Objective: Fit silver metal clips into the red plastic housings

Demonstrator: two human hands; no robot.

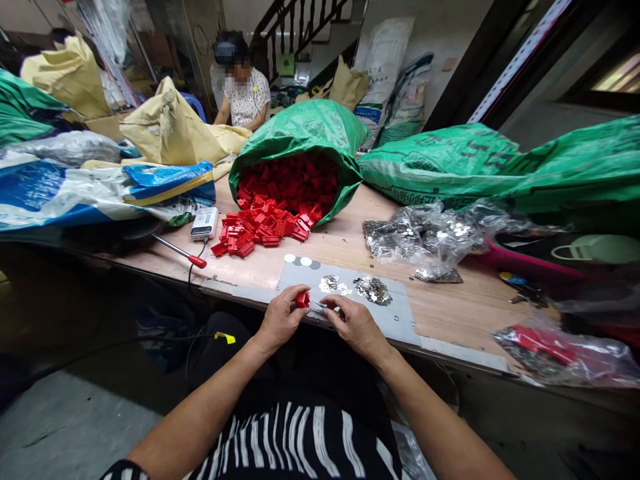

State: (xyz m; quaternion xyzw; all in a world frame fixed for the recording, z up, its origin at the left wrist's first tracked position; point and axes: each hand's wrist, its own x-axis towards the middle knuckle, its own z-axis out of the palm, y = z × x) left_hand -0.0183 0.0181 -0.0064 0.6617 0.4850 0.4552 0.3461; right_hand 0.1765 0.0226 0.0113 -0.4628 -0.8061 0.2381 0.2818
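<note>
Between the thumb and fingers of my left hand (281, 320) is a small red plastic part (303, 300), held just over the front edge of the table. My right hand (356, 323) is beside it, pinching a small thin metal piece (319, 305) that points at the red part. Whether the two touch I cannot tell. Beyond my hands, a grey mat (400, 310) bears a pile of flat silvery metal pieces (334, 285) and a darker pile of small metal parts (373, 291). Loose red plastic parts (260, 227) spill from a green sack (305, 130) farther back.
A red-handled tool (197, 261) and a white device with a cable (204, 223) lie to the left. Clear bags of metal parts (425, 233) and a pink tray (535, 260) stand right. Another person (245, 93) sits behind the sacks.
</note>
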